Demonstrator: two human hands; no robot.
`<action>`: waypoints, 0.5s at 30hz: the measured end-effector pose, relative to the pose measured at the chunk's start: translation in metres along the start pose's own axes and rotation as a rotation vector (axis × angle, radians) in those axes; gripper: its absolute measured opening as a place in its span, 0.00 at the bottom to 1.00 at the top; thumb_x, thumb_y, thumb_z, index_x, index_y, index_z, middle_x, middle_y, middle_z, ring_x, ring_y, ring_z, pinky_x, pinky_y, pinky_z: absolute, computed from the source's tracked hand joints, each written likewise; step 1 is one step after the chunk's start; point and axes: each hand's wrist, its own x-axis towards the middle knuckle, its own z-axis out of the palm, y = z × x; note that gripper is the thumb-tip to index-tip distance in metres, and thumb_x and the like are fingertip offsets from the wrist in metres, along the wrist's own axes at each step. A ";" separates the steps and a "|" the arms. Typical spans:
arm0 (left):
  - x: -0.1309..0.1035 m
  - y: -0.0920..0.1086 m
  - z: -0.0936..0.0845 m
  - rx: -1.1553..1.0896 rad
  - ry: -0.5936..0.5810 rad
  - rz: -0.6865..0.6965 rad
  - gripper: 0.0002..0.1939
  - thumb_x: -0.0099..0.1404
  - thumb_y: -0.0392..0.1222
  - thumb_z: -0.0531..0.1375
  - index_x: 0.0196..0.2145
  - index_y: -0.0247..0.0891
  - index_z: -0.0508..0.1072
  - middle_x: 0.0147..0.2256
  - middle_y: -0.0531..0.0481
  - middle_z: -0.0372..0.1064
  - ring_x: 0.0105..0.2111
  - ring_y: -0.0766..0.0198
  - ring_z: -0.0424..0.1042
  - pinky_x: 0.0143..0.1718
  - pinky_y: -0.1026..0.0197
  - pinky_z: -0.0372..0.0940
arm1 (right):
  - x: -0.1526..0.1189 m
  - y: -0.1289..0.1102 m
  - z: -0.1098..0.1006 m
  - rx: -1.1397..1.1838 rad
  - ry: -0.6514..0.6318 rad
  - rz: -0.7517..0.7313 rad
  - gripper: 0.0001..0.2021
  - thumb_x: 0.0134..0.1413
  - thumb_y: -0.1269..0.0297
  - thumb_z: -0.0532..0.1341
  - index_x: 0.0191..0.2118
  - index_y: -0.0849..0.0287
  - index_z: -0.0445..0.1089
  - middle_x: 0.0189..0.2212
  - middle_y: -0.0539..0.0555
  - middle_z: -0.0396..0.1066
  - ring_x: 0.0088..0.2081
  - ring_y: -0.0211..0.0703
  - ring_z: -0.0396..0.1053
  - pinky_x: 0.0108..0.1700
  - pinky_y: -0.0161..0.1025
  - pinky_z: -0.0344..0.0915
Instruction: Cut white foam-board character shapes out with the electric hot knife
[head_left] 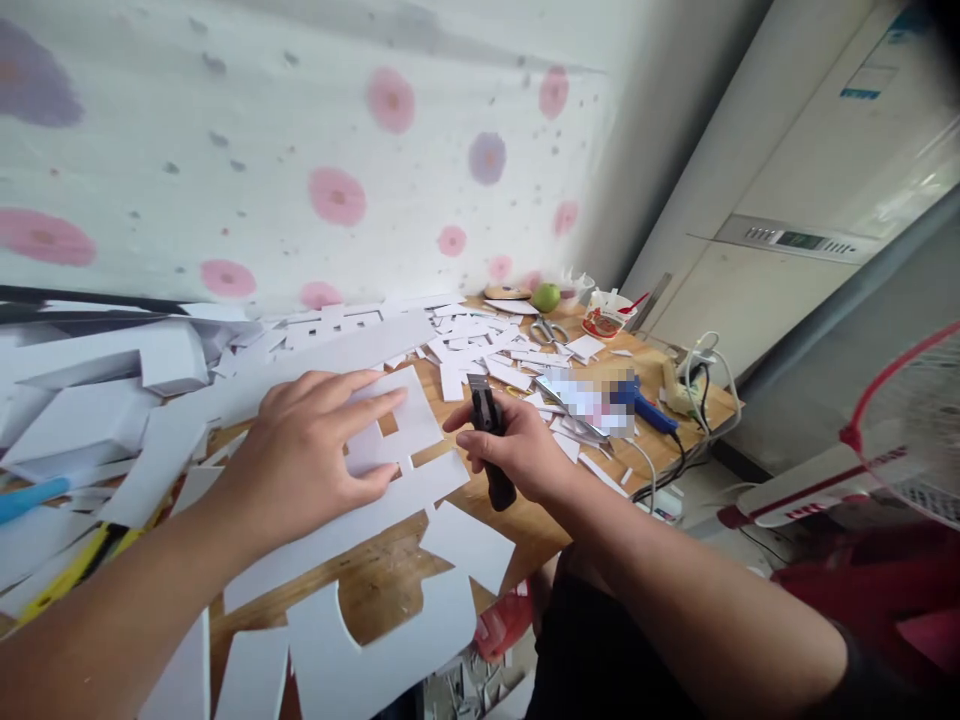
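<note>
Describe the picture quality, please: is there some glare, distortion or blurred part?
In the head view, the appliance leans, likely from camera tilt or lens distortion; pale glare shows on its right; pixel blocks mask part of the phone; the top right corner is dark; the black tool in the right hand looks fairly sharp.

black cutter, white board (notched)

Soft light, bright on wall and card — dimmer around the fan. A faint sheen lies on the table, glare on the fridge. Pixelation masks the phone; wide-angle stretch slants the edges — top right corner dark.
</note>
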 end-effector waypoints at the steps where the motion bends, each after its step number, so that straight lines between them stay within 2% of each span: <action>1: 0.000 0.001 0.000 0.001 -0.008 -0.007 0.24 0.63 0.44 0.60 0.57 0.45 0.72 0.59 0.40 0.68 0.55 0.42 0.69 0.55 0.34 0.64 | 0.001 -0.001 0.001 -0.005 0.011 -0.003 0.11 0.45 0.62 0.71 0.34 0.59 0.74 0.24 0.45 0.70 0.21 0.33 0.67 0.25 0.33 0.66; 7: 0.001 0.003 -0.003 0.024 -0.036 0.001 0.24 0.63 0.44 0.61 0.56 0.42 0.75 0.59 0.38 0.69 0.55 0.39 0.69 0.54 0.34 0.65 | 0.006 -0.007 0.010 -0.079 0.031 0.017 0.10 0.41 0.65 0.72 0.28 0.58 0.69 0.20 0.43 0.68 0.20 0.33 0.64 0.25 0.33 0.63; 12: 0.000 0.000 0.000 0.013 -0.007 -0.006 0.25 0.59 0.45 0.62 0.55 0.43 0.77 0.58 0.39 0.70 0.53 0.38 0.71 0.54 0.34 0.63 | 0.006 -0.011 0.014 -0.222 0.085 0.018 0.07 0.43 0.69 0.68 0.26 0.58 0.68 0.19 0.43 0.67 0.20 0.33 0.65 0.25 0.33 0.63; 15: -0.001 -0.001 0.001 -0.009 -0.019 -0.026 0.26 0.59 0.46 0.62 0.55 0.43 0.76 0.57 0.40 0.71 0.53 0.38 0.70 0.55 0.35 0.62 | 0.008 -0.009 0.009 -0.255 0.131 0.012 0.06 0.44 0.69 0.66 0.27 0.57 0.67 0.19 0.44 0.67 0.20 0.34 0.66 0.24 0.34 0.63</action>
